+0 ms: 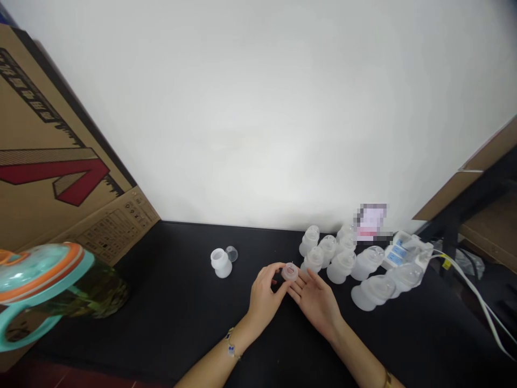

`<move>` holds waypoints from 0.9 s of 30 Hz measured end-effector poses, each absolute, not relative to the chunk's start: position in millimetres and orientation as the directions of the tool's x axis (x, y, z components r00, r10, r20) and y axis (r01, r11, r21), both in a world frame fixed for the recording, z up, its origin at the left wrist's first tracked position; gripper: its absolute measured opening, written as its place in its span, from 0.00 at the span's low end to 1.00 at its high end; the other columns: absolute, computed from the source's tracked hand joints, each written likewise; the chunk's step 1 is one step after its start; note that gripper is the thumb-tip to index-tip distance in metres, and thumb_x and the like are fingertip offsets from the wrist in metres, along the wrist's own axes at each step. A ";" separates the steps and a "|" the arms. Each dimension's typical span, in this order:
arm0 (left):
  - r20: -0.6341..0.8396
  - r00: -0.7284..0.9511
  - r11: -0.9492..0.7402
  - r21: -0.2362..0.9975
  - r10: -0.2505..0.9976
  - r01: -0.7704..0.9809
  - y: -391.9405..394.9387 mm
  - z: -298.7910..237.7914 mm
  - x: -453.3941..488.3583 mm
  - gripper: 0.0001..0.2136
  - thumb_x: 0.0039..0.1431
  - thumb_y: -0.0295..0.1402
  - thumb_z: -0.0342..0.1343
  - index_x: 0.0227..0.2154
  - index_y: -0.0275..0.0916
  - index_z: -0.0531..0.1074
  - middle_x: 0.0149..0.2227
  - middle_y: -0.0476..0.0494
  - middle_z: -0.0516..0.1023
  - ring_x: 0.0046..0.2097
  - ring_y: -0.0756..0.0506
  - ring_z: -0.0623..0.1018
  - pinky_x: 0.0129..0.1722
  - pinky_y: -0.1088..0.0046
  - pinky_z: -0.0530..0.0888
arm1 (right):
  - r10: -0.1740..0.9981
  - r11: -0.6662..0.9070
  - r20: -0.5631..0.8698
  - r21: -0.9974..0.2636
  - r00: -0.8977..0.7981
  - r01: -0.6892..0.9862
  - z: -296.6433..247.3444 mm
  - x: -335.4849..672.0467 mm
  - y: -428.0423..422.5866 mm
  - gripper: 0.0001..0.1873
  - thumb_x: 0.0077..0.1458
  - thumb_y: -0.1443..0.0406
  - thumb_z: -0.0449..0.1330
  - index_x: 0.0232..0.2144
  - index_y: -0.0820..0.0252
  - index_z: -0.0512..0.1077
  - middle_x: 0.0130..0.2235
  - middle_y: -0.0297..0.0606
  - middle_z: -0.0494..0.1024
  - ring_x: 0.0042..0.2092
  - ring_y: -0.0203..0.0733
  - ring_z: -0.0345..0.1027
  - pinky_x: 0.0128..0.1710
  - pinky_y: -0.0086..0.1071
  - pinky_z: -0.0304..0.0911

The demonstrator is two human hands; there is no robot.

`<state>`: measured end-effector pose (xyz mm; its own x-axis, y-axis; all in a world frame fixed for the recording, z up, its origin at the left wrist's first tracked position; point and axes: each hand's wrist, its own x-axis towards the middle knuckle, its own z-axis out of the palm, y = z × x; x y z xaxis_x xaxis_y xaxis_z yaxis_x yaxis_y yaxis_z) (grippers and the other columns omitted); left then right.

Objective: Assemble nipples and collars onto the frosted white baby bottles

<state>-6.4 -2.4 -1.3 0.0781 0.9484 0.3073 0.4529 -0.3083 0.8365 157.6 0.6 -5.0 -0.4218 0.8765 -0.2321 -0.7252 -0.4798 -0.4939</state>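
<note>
My left hand [264, 295] pinches a translucent bottle collar [290, 271] between thumb and fingertips. It is round with a raised middle; fine details are too small to tell. Palm up and fingers stretched out, my right hand [319, 302] touches or lies just under the collar's right side. A white feeding bottle [222, 264] with an open mouth stands to the left of my hands, and a clear dome cap [231, 254] lies beside it. Several capped feeding bottles [341, 267] stand grouped behind and to the right of my right hand.
A large jug [92, 291] with a teal and orange lid stands at the left, by a cardboard box [48, 161]. At the right are a white power strip [399, 250] with cables [476, 291] and a pixelated device [369, 222]. A white wall [258, 118] borders the black table [177, 302].
</note>
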 end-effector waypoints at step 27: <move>0.255 0.076 -0.265 0.889 0.964 0.374 0.0 6.6 -10.4 0.12 0.67 0.38 0.50 0.49 0.42 0.71 0.39 0.46 0.80 0.41 0.46 0.79 0.40 0.70 0.76 | 0.845 -0.508 -0.476 -0.577 -0.243 -0.639 -13.2 154.8 2.7 0.15 0.56 0.53 0.64 0.35 0.60 0.76 0.34 0.38 0.82 0.35 0.37 0.78 0.40 0.29 0.73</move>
<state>-10.4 0.0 6.6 0.0762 0.9640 0.2549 0.3737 -0.2646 0.8890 154.8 2.7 -13.2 -0.2429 0.8454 -0.4757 -0.6390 -0.5084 -0.5772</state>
